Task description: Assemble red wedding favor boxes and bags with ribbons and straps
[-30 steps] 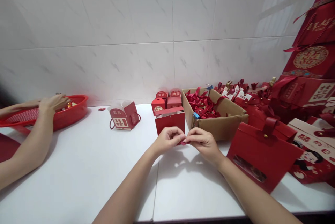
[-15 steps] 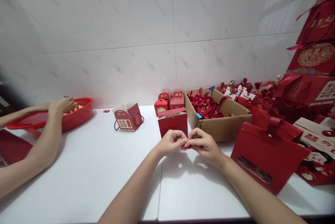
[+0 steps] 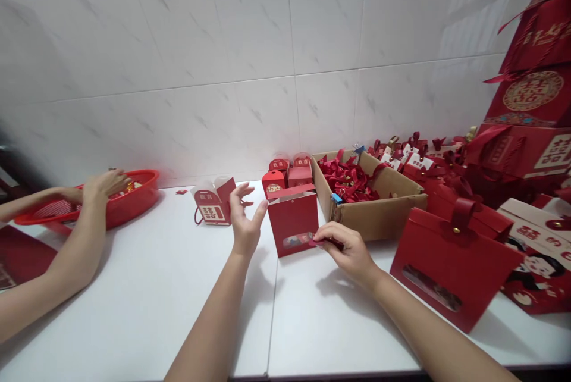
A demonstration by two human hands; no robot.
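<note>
Red box (image 3: 293, 216), right hand (image 3: 350, 251) pinching strip (image 3: 315, 243)

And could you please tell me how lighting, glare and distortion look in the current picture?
Head view: soft shadows on the white table near the left hand and right hand; head view: pale, striped glare on the tiled wall, upper right; head view: stacked red boxes lean, probably from wide-angle distortion; the far-left edge looks smeared.

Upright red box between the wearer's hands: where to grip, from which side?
Probably the left wall at mid-height, coming from the left: the red box stands upright with flat walls, and the left hand is open beside that wall. Its open-looking top may flex. The right hand pinches a red strip by the lower right.
</note>
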